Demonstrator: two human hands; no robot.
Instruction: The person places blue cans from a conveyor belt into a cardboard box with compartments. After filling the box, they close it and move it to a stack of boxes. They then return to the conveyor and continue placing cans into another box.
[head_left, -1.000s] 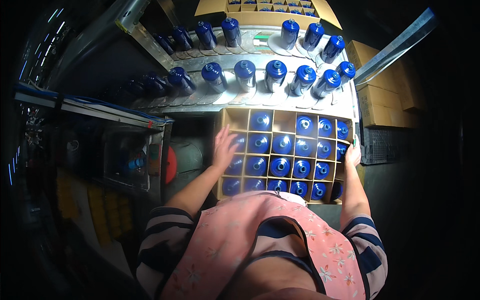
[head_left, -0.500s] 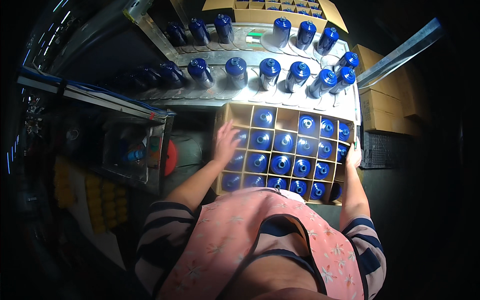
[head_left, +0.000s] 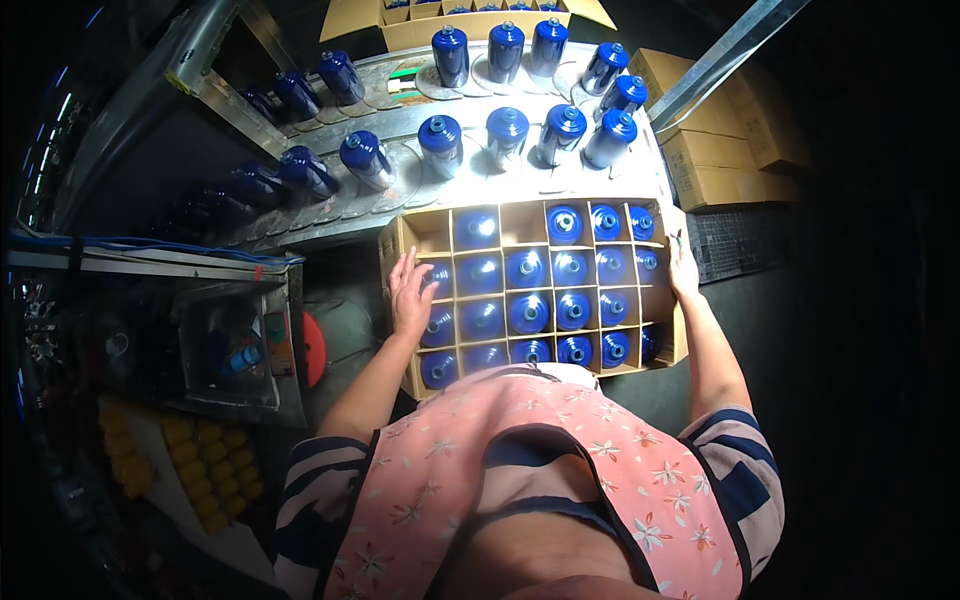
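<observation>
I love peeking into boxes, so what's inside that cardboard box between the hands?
Blue bottles stand in the cardboard box between dividers. The left hand and pink apron cover parts of some, and you can't see the bottles' bottoms.

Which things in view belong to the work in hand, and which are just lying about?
Work in hand:
divided cardboard carton, left hand and right hand at its sides
blue bottles inside it
standing bottles on the conveyor

Apparently lying about:
closed cardboard boxes
red round object
yellow items
</observation>
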